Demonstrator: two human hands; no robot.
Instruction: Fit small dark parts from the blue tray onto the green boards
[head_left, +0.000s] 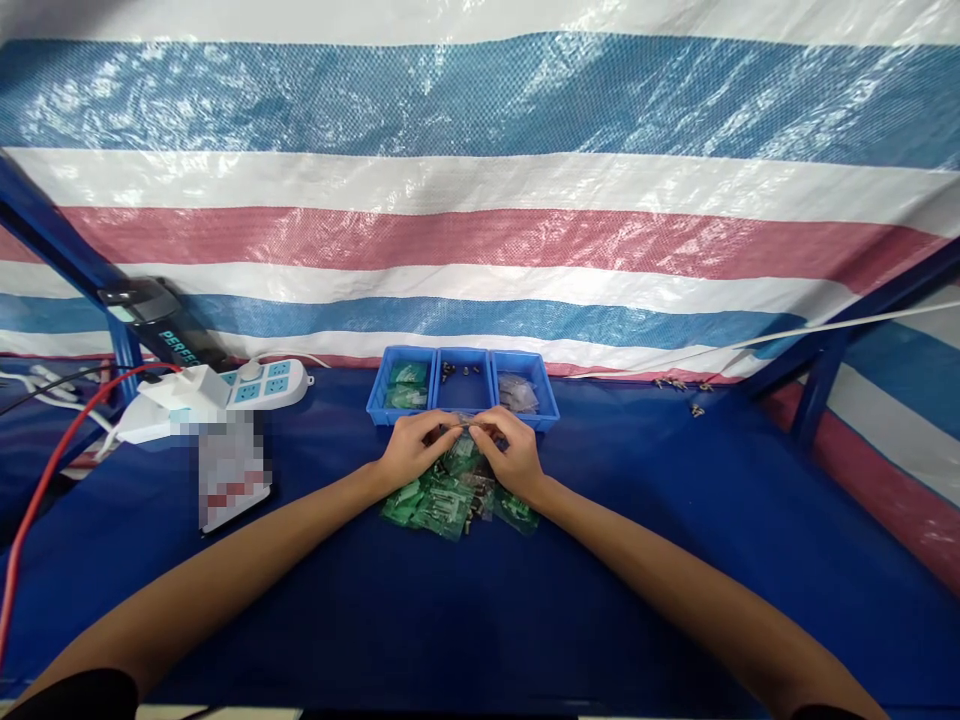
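- Green packets [407, 388] lay in the left tray [373, 402], clear packets [517, 393] in the right tray [553, 402] — apparently placed.
- A few screws [448, 370] sat in the middle tray [465, 396].
- Loose packets [442, 505] lay on the worktop [637, 470] — unplaced.
- Left hand [409, 450] and right hand [517, 457] pinched a clear plastic piece [465, 420], fingers nearly closed.

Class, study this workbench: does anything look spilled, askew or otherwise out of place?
Yes. A few small metal pieces lie loose at the table's back right, apart from the blue bins, perhaps strays. At the back left, a black bottle appears to lean instead of standing upright. I see no clear damage.
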